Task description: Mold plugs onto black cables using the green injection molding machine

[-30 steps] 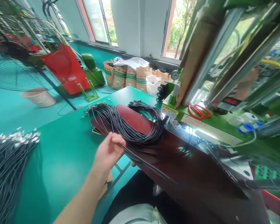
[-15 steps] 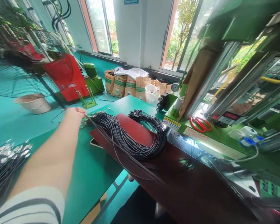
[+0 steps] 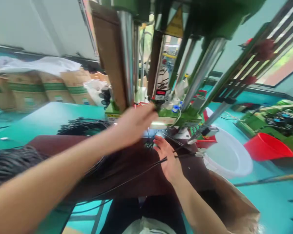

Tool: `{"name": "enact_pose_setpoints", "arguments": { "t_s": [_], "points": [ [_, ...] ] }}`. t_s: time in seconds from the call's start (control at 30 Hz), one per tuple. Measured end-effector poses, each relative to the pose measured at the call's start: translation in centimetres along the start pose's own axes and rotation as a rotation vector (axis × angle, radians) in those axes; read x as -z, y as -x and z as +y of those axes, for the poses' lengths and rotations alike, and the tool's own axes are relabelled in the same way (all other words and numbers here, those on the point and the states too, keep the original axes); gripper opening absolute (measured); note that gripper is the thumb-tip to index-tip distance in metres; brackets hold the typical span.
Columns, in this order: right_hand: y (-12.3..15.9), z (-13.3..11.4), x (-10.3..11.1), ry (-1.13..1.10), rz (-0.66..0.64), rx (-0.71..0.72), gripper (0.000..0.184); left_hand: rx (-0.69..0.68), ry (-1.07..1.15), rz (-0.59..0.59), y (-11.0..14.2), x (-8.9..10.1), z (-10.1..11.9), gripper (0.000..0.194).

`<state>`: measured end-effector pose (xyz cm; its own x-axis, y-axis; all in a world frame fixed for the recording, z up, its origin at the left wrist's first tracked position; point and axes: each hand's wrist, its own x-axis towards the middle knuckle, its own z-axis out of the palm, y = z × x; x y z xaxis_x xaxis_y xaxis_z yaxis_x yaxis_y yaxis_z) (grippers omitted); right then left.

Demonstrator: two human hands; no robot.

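Note:
My left hand (image 3: 136, 123) reaches across at the front of the green press (image 3: 164, 121). Motion smears its fingers, so whether it holds anything cannot be made out. Lower and to the right, my right hand (image 3: 169, 161) grips thin black cables (image 3: 134, 178), with its upper fingers partly extended toward the press. These cables slant up from the lower left, pass through the hand and end in pale tips on the right. Short dark cable pieces (image 3: 148, 143) show at the press's metal plate, between the hands. Under both hands is a dark red-brown work surface (image 3: 136, 182).
Black cable bundles lie to the left, one coiled (image 3: 85, 125) and one behind my left forearm (image 3: 14, 162). Paper sacks (image 3: 26, 91) line the wall. A white round tub (image 3: 244, 159) and a red bucket (image 3: 268, 146) stand on the right.
My view has swung right to face the press. The left hand has left the cable bundle on the left for the press front. My right hand has come into view with cables.

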<state>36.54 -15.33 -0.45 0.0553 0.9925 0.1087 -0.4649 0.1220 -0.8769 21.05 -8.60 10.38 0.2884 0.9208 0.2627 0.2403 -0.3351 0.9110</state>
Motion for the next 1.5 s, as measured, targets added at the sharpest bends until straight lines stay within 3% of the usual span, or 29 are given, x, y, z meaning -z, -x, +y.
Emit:
{"name": "enact_pose_setpoints", "arguments": {
  "t_s": [0.07,0.13,0.2,0.27,0.37,0.5,0.6,0.73,0.87,1.0,1.07,1.13,1.23,1.33,1.5],
  "points": [
    [-0.3,1.2,1.5,0.044,0.108,0.044,0.04,-0.054,-0.068,-0.225,0.3,-5.1,-0.6,0.018],
    [0.3,2.3,3.5,0.104,0.199,0.026,0.047,0.035,0.03,-0.314,1.2,-9.1,-2.2,0.016],
    [1.2,2.9,5.3,0.144,0.198,-0.046,0.049,0.235,0.199,-0.389,2.4,-11.7,-4.1,0.019],
    [2.0,2.7,6.4,0.127,0.109,-0.141,0.052,0.42,0.316,-0.521,3.6,-12.8,-5.7,0.027],
    [2.1,1.1,7.3,-0.046,0.011,-0.191,0.052,0.511,0.352,-0.623,5.3,-12.7,-7.5,0.034],
    [0.2,-2.1,8.4,-0.16,0.026,-0.12,0.039,0.512,0.287,-0.501,7.1,-11.6,-9.4,0.03],
    [-1.1,-3.5,8.4,0.031,-0.093,-0.144,0.029,0.494,0.246,-0.502,7.6,-11.1,-9.6,0.033],
    [-1.4,-3.1,6.9,0.31,-0.292,-0.21,0.036,0.59,0.293,-0.617,7.0,-11.1,-8.6,0.038],
    [-0.7,-1.9,5.7,0.54,-0.346,-0.266,0.038,0.607,0.404,-0.626,6.3,-11.9,-8.3,0.037],
    [-0.8,-2.1,6.4,0.749,-0.391,-0.267,0.045,0.64,0.494,-0.623,6.2,-12.9,-8.9,0.038],
    [-1.6,-2.8,7.7,0.934,-0.356,-0.168,0.042,0.652,0.526,-0.571,6.2,-13.1,-9.2,0.037],
    [-2.6,-3.6,9.5,1.311,-0.237,-0.08,0.037,0.64,0.536,-0.476,6.1,-12.9,-9.3,0.035],
    [-3.7,-4.1,11.9,1.815,-0.098,-0.111,0.04,0.625,0.53,-0.36,6.1,-12.4,-9.4,0.031],
    [-3.6,-4.0,12.8,1.869,-0.13,-0.186,0.04,0.612,0.516,-0.322,6.4,-12.1,-9.3,0.029],
    [-1.0,-4.1,11.8,1.727,-0.253,-0.312,0.015,0.623,0.518,-0.331,7.1,-12.3,-9.0,0.029]
  ]
}}
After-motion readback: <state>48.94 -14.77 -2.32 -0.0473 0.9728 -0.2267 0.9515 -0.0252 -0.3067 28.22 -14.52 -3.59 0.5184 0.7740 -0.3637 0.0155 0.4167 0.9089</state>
